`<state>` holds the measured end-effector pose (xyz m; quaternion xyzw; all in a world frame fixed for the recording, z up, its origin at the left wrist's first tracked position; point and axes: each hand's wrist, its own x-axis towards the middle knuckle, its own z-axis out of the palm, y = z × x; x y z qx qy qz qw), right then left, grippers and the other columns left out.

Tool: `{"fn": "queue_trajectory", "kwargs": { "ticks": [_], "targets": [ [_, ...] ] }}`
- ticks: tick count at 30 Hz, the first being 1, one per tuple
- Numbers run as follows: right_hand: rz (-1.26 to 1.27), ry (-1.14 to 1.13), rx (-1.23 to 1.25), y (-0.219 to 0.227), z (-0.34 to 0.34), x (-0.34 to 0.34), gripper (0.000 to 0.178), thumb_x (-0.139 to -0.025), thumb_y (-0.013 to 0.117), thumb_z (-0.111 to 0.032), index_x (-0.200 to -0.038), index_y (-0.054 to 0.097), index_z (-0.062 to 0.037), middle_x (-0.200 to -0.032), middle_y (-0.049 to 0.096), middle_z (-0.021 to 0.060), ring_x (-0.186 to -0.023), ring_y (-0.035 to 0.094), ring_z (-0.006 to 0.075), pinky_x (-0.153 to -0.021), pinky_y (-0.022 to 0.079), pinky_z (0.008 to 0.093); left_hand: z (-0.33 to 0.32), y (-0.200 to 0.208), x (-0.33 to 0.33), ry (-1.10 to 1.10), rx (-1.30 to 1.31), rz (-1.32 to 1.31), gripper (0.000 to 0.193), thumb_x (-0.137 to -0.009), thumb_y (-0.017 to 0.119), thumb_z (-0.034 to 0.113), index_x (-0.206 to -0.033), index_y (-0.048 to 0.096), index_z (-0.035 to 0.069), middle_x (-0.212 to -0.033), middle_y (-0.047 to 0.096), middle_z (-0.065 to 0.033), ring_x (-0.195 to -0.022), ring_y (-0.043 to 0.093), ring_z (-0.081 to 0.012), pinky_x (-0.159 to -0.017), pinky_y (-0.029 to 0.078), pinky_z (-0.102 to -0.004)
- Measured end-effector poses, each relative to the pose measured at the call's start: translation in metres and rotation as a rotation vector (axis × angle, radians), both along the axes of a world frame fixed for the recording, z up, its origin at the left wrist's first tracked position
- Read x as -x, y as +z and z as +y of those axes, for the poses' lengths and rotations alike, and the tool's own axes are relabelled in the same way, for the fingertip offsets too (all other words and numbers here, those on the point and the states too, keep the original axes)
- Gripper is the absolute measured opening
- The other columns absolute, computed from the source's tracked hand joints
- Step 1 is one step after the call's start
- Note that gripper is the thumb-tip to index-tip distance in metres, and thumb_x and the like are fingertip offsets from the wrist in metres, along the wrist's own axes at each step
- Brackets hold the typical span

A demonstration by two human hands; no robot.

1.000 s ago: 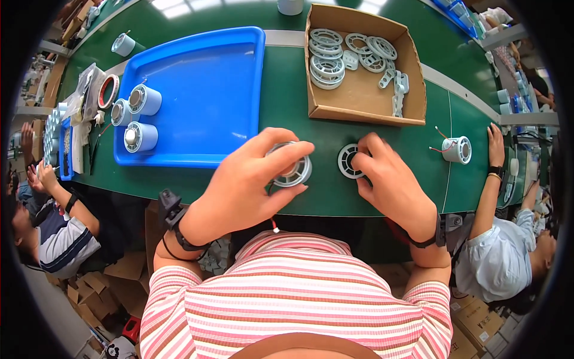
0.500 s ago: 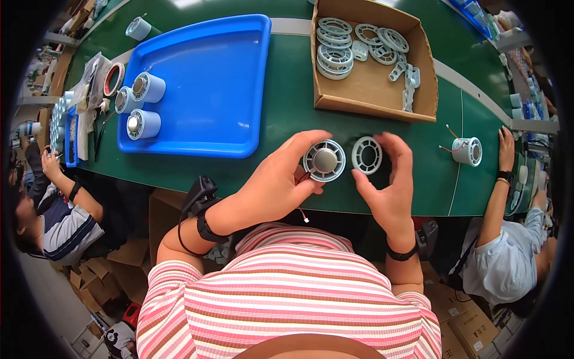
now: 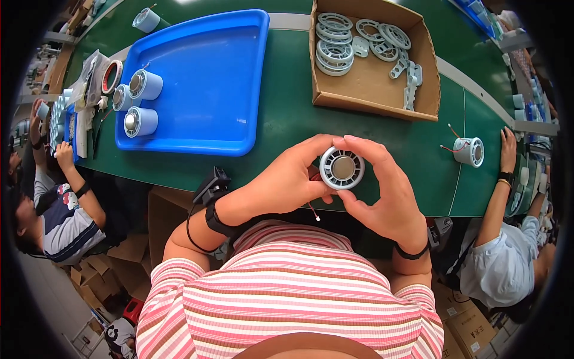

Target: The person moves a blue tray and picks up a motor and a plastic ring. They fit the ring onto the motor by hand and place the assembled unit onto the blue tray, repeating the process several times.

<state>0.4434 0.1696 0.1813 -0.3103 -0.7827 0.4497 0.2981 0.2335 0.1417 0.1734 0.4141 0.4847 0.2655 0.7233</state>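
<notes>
My left hand (image 3: 278, 179) grips a pale blue cylindrical unit, whose round metal centre (image 3: 343, 168) faces up toward me. A thin wire with a white plug (image 3: 317, 218) dangles beneath that hand. With thumb and forefinger, my right hand (image 3: 391, 197) pinches a pale spoked ring (image 3: 362, 172), which lies over the unit's face, around the metal centre. Whether the ring is fully seated cannot be made out. Both hands are above the green table's near edge.
A blue tray (image 3: 203, 102) holds several similar units at its left. The cardboard box (image 3: 371, 96) contains rings and small brackets. One wired unit (image 3: 469, 151) stands at right, another (image 3: 145, 20) at far left. Tape (image 3: 112, 76) lies beside the tray. People sit on both sides.
My hands have come together, bringing the ring from beside the unit onto its face. The unit has shifted slightly right. The person at left has moved their arms.
</notes>
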Motion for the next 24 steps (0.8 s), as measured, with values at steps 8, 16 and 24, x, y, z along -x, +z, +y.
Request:
{"fn": "queue_trajectory", "kwargs": {
  "ticks": [8, 16, 24],
  "targets": [
    [-0.015, 0.085, 0.059, 0.0, 0.007, -0.006, 0.071, -0.071, 0.078, 0.005, -0.137, 0.053, -0.0033, -0.133, 0.064, 0.0123, -0.124, 0.061, 0.03, -0.107, 0.047, 0.0397, 0.002, -0.014, 0.005, -0.033, -0.026, -0.146, 0.061, -0.088, 0.075, 0.0, -0.143, 0.052, 0.006, -0.13, 0.06, -0.0085, -0.117, 0.063, -0.0163, -0.094, 0.057, -0.0306],
    [0.012, 0.05, 0.138, -0.003, 0.005, -0.01, 0.067, -0.073, 0.078, 0.004, -0.135, 0.054, -0.0035, -0.133, 0.065, 0.0115, -0.124, 0.061, 0.0305, -0.11, 0.045, 0.0409, 0.011, -0.008, 0.009, -0.099, 0.066, -0.226, 0.063, -0.09, 0.072, -0.005, -0.146, 0.047, 0.004, -0.13, 0.061, -0.0049, -0.118, 0.061, -0.0129, -0.099, 0.054, -0.0298],
    [-0.074, 0.131, 0.055, -0.005, 0.015, -0.018, 0.066, -0.073, 0.083, -0.002, -0.132, 0.056, -0.0081, -0.131, 0.068, 0.0076, -0.124, 0.063, 0.0272, -0.119, 0.031, 0.0555, 0.017, -0.011, 0.016, -0.181, 0.132, -0.218, 0.069, -0.088, 0.076, -0.001, -0.149, 0.045, 0.002, -0.128, 0.061, -0.0048, -0.111, 0.062, -0.0117, -0.093, 0.054, -0.027]
  ]
}}
